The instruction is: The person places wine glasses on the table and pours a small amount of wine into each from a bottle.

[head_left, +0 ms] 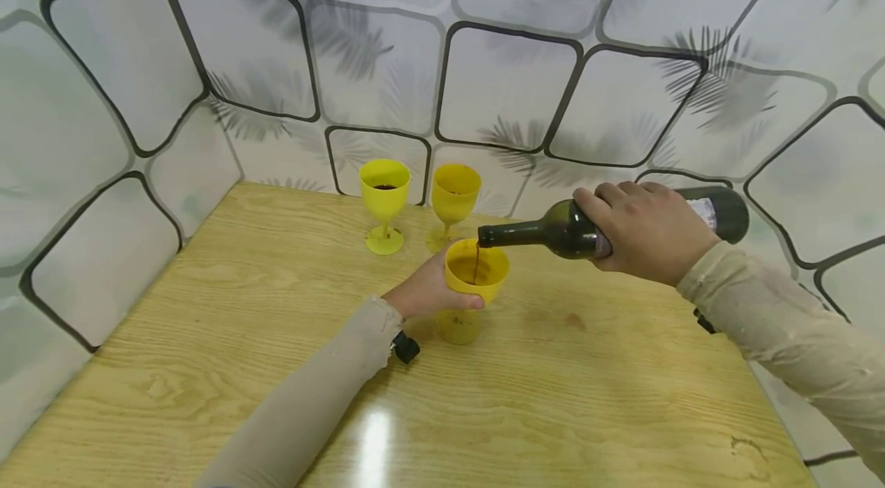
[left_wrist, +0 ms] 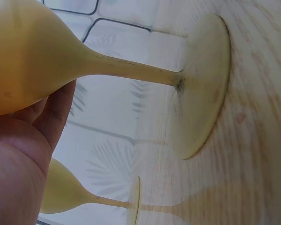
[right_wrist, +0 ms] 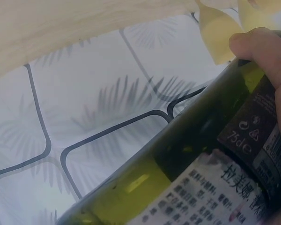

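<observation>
My left hand (head_left: 439, 288) holds a yellow goblet (head_left: 487, 292) around its bowl, thumb along the near side. In the left wrist view the goblet's stem and round foot (left_wrist: 203, 93) show; I cannot tell whether the foot touches the table. My right hand (head_left: 643, 230) grips a dark green wine bottle (head_left: 570, 230) by its body. The bottle lies nearly level, its neck pointing left and its mouth over the goblet's rim. A thin stream of dark red liquid (head_left: 476, 263) runs from it into the goblet. Printed labels (right_wrist: 201, 192) show in the right wrist view.
Two more yellow goblets stand at the back of the wooden table (head_left: 276, 303): a left goblet (head_left: 385, 200) with dark liquid inside, and a right goblet (head_left: 455, 192) just behind the held one. A patterned wall (head_left: 512, 81) rises directly behind them.
</observation>
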Tool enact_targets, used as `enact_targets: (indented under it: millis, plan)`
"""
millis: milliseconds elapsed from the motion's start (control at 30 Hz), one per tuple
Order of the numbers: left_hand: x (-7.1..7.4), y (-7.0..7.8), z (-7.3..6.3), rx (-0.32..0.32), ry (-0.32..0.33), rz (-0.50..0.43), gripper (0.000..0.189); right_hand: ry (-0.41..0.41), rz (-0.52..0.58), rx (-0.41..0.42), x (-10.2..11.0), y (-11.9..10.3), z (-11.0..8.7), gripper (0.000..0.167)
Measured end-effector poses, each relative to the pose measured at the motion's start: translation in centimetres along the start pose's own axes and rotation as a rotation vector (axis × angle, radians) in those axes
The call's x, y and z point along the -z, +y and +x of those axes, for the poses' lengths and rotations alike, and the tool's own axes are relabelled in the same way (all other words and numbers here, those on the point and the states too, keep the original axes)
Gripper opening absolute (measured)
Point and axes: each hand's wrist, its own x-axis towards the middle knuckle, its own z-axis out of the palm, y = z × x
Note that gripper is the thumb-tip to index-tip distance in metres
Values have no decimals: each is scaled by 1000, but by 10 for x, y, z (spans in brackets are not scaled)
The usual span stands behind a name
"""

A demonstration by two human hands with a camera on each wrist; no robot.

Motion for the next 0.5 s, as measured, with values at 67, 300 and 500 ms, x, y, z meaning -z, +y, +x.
enact_targets:
  millis: [67,300,500]
  plan:
    - [0,0,0,5,2,-1,79,-9,-1,-2,1,0,1,72]
    - [1,1,-1,18,4,-6,83,-28,-8,-2,3,-1,2,71]
    - [1,2,-1,18,2,-18,81,-39,-19,-5,5,-1,3,71]
